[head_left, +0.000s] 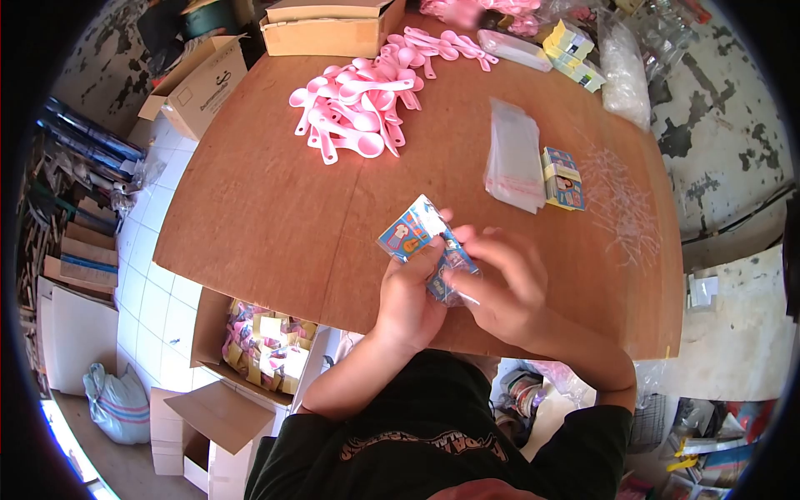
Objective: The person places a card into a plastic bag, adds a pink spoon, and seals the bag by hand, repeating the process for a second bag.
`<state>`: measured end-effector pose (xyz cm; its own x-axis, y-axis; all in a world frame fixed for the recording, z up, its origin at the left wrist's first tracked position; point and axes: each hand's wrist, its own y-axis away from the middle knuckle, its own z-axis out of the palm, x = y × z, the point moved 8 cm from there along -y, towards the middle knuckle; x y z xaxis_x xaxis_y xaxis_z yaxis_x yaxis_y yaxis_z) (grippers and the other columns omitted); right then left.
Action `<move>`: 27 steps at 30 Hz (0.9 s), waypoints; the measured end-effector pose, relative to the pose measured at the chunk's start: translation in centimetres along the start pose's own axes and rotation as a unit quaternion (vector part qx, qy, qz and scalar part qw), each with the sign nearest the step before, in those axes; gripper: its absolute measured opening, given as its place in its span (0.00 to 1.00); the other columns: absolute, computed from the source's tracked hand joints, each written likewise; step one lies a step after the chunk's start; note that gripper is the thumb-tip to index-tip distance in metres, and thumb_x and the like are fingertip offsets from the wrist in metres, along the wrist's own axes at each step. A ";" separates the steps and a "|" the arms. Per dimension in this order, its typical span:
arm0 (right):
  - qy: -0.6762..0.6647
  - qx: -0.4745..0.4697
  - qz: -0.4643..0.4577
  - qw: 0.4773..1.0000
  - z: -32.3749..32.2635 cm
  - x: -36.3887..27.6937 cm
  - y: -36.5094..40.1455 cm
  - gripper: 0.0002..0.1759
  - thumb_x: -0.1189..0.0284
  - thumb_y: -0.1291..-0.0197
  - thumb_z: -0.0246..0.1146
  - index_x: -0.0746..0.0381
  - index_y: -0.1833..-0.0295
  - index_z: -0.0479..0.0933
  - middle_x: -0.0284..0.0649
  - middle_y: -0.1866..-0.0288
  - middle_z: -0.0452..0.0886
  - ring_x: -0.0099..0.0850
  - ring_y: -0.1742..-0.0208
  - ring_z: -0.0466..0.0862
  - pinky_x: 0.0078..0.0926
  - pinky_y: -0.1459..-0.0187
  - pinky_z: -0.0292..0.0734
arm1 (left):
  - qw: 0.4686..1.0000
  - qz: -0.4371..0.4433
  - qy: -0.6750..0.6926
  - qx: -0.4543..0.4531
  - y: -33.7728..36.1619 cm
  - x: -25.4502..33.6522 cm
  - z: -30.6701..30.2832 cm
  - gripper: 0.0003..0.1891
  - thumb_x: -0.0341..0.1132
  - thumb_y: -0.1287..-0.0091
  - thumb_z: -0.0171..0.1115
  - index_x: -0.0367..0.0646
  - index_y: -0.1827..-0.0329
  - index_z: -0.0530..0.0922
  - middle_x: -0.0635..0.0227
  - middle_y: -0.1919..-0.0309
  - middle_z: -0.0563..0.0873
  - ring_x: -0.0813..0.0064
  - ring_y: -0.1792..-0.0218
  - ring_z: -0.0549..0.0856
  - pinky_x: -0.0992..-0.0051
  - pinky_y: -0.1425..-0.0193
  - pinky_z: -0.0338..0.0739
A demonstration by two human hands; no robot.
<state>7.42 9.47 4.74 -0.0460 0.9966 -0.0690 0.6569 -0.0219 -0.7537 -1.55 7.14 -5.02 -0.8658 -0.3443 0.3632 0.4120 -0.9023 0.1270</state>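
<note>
My left hand [412, 300] is closed on a colourful printed card [406, 236], its thumb pressed across the front. The card looks folded or doubled, and clear plastic shines around its lower edge. From the right, my right hand [510, 279] has curled fingers and thumb at the card's right side, gripping the edge. Beyond them lies a stack of clear plastic bags [512, 158]. Beside that stack sits a banded bundle of printed cards [564, 179]. Thin clear plastic strips [621, 204] are scattered to the right. A pile of pink plastic spoons [354, 108] lies farther off.
A cardboard box [321, 35] stands at the table's [250, 192] far edge, near more card bundles [571, 46] and plastic rolls [625, 75]. Below the left edge, an open carton [212, 329] contains pink packed items. Another open carton [200, 87] stands on the floor.
</note>
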 end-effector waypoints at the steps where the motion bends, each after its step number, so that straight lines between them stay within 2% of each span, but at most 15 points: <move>1: -0.001 -0.001 -0.001 1.000 0.0 -0.1 0.1 0.19 0.77 0.59 0.68 0.54 0.56 0.83 0.36 0.56 0.80 0.37 0.52 0.79 0.35 0.54 0.78 | 0.999 -0.006 0.037 -0.016 -0.3 0.0 -0.3 0.17 0.30 0.27 0.48 0.40 0.37 0.66 0.59 0.51 0.82 0.64 0.49 0.82 0.61 0.42 0.77; 3: 0.008 -0.005 -0.083 0.997 -0.2 -1.7 0.4 0.15 0.75 0.57 0.68 0.53 0.59 0.84 0.36 0.56 0.80 0.35 0.52 0.80 0.35 0.52 0.79 | 0.997 -0.008 0.072 -0.029 -0.6 1.2 -0.8 0.16 0.30 0.28 0.49 0.42 0.38 0.67 0.63 0.51 0.82 0.66 0.49 0.82 0.61 0.38 0.74; 5: -0.006 -0.017 -0.076 0.997 -0.2 -1.3 0.5 0.17 0.76 0.59 0.69 0.54 0.58 0.84 0.35 0.57 0.80 0.36 0.54 0.80 0.37 0.50 0.79 | 0.994 0.010 0.102 -0.040 -0.6 3.0 -1.3 0.16 0.30 0.28 0.48 0.42 0.39 0.68 0.64 0.51 0.82 0.67 0.49 0.82 0.61 0.37 0.73; 7: -0.049 -0.004 -0.070 0.996 -0.3 -0.4 0.1 0.17 0.78 0.60 0.70 0.56 0.59 0.84 0.35 0.58 0.81 0.36 0.57 0.81 0.36 0.52 0.80 | 0.988 0.047 0.141 -0.040 -0.4 4.9 -1.9 0.16 0.29 0.29 0.48 0.42 0.39 0.66 0.61 0.51 0.80 0.63 0.48 0.81 0.59 0.36 0.72; 8: -0.072 -0.004 -0.052 0.996 -0.5 0.1 -0.6 0.16 0.79 0.58 0.71 0.57 0.60 0.83 0.35 0.60 0.81 0.36 0.57 0.81 0.32 0.57 0.80 | 0.988 0.084 0.127 -0.022 -0.4 6.1 -2.6 0.16 0.29 0.28 0.48 0.42 0.39 0.66 0.61 0.51 0.80 0.63 0.47 0.80 0.58 0.36 0.72; 9: -0.073 -0.004 -0.054 0.996 -0.1 0.7 -1.2 0.16 0.79 0.58 0.71 0.57 0.60 0.83 0.35 0.60 0.81 0.36 0.57 0.81 0.32 0.57 0.80 | 0.986 0.121 0.111 -0.005 -0.4 7.1 -3.0 0.16 0.28 0.28 0.47 0.42 0.39 0.66 0.60 0.51 0.79 0.63 0.47 0.80 0.58 0.36 0.72; 11: -0.063 0.011 -0.035 0.997 0.8 3.0 -2.9 0.11 0.78 0.53 0.70 0.59 0.61 0.83 0.37 0.63 0.81 0.37 0.61 0.81 0.30 0.63 0.78 | 0.983 0.143 0.111 0.008 -0.3 7.8 -3.5 0.15 0.29 0.28 0.47 0.41 0.39 0.66 0.60 0.51 0.79 0.62 0.47 0.80 0.57 0.36 0.72; 13: -0.086 0.002 0.081 0.993 3.7 7.4 -4.8 0.09 0.75 0.47 0.68 0.60 0.59 0.82 0.41 0.64 0.81 0.39 0.63 0.82 0.33 0.65 0.77 | 0.977 0.181 0.110 0.035 -0.1 8.5 -4.0 0.15 0.29 0.28 0.46 0.40 0.39 0.65 0.58 0.52 0.78 0.61 0.47 0.79 0.56 0.37 0.73; 17: -0.087 0.033 0.176 0.980 10.0 15.6 -8.9 0.13 0.73 0.42 0.64 0.62 0.51 0.80 0.45 0.63 0.84 0.41 0.66 0.84 0.35 0.64 0.77 | 0.979 0.161 0.111 0.057 -0.1 7.8 -4.2 0.16 0.30 0.28 0.47 0.39 0.39 0.65 0.57 0.53 0.78 0.60 0.48 0.79 0.56 0.39 0.74; 18: -0.088 0.034 0.173 0.980 10.6 16.6 -9.9 0.13 0.73 0.42 0.64 0.62 0.51 0.80 0.45 0.63 0.84 0.41 0.66 0.84 0.35 0.64 0.77 | 0.979 0.165 0.105 0.063 -0.1 7.9 -4.2 0.15 0.31 0.28 0.47 0.39 0.40 0.66 0.58 0.54 0.78 0.61 0.49 0.79 0.57 0.40 0.74; 20: -0.154 -0.066 0.212 0.963 13.4 18.4 -11.2 0.13 0.77 0.43 0.63 0.63 0.50 0.80 0.45 0.66 0.85 0.38 0.68 0.85 0.33 0.64 0.78 | 0.978 0.167 0.105 0.071 0.0 8.2 -4.1 0.15 0.32 0.28 0.47 0.39 0.41 0.66 0.58 0.54 0.78 0.61 0.50 0.80 0.57 0.41 0.74; 21: -0.157 -0.065 0.210 0.963 14.2 19.4 -11.6 0.13 0.77 0.43 0.63 0.63 0.50 0.80 0.45 0.66 0.85 0.38 0.68 0.85 0.33 0.64 0.78 | 0.977 0.167 0.106 0.082 0.1 8.3 -4.2 0.14 0.32 0.28 0.47 0.39 0.41 0.67 0.59 0.55 0.79 0.61 0.51 0.80 0.57 0.41 0.74; 23: -0.168 -0.074 0.108 0.977 15.6 19.3 -12.1 0.13 0.80 0.44 0.62 0.64 0.51 0.81 0.45 0.68 0.84 0.36 0.68 0.85 0.32 0.64 0.78 | 0.977 0.170 0.105 0.074 0.2 8.6 -3.9 0.14 0.32 0.28 0.47 0.40 0.42 0.67 0.60 0.56 0.79 0.62 0.52 0.80 0.58 0.41 0.74; 25: -0.174 -0.081 0.112 0.975 15.5 19.2 -12.1 0.11 0.81 0.45 0.62 0.65 0.55 0.82 0.45 0.67 0.85 0.36 0.69 0.84 0.30 0.65 0.78 | 0.978 0.169 0.105 0.066 0.0 8.7 -3.6 0.14 0.33 0.28 0.48 0.40 0.42 0.67 0.60 0.56 0.79 0.63 0.53 0.80 0.58 0.41 0.74; 27: -0.143 -0.015 0.076 0.987 13.7 18.7 -11.7 0.11 0.76 0.44 0.66 0.62 0.54 0.82 0.43 0.62 0.85 0.33 0.65 0.85 0.28 0.62 0.78 | 0.979 0.158 0.117 0.059 -0.3 8.6 -3.3 0.12 0.33 0.28 0.49 0.39 0.45 0.69 0.62 0.58 0.79 0.65 0.55 0.81 0.59 0.41 0.74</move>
<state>-11.49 27.23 3.33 -0.1528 0.9183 -0.3653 0.6948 -0.1631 -0.7005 -10.04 3.61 -5.00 -0.7250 -0.6643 0.1817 0.6882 -0.7093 0.1527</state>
